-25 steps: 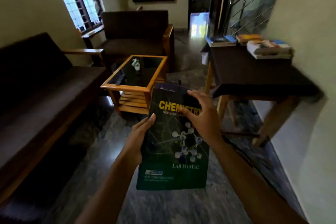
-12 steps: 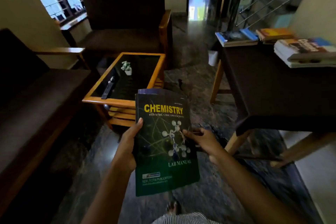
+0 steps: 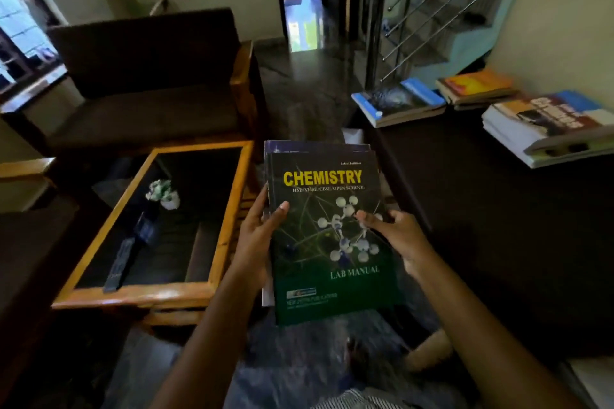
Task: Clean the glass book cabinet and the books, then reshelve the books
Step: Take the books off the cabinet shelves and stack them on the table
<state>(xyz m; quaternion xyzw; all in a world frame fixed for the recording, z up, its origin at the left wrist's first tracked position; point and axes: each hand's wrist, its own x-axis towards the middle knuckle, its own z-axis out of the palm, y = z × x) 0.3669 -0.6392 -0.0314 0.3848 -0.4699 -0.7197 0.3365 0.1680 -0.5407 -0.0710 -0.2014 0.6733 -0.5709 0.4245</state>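
Evidently, the task is judged to be somewhere in its middle: books have been taken off their shelves, but nothing is seen reshelved, and the glass cabinet itself is not in view. Three stacks are laid out on the dark table (image 3: 465, 209) beyond and to the right of the hands: a blue-covered stack (image 3: 398, 103), an orange-covered stack (image 3: 475, 88) and a white-edged stack (image 3: 548, 129) farthest right. Whether these have been wiped cannot be told.

A green chemistry lab manual (image 3: 332, 242) is held between both hands, cover facing up, with at least one more book (image 3: 315, 146) tucked behind it, its dark blue upper edge showing past the top. The left hand (image 3: 255, 242) is closed around the left edge, thumb pressed onto the cover and fingers hidden behind. The right hand (image 3: 395, 236) is wrapped on the right edge, thumb lying across the molecule picture. Neither hand is slack; both are grasping the held books.

No cloth is seen in either hand. To the left of the hands a glass-topped coffee table (image 3: 229, 209) stands.
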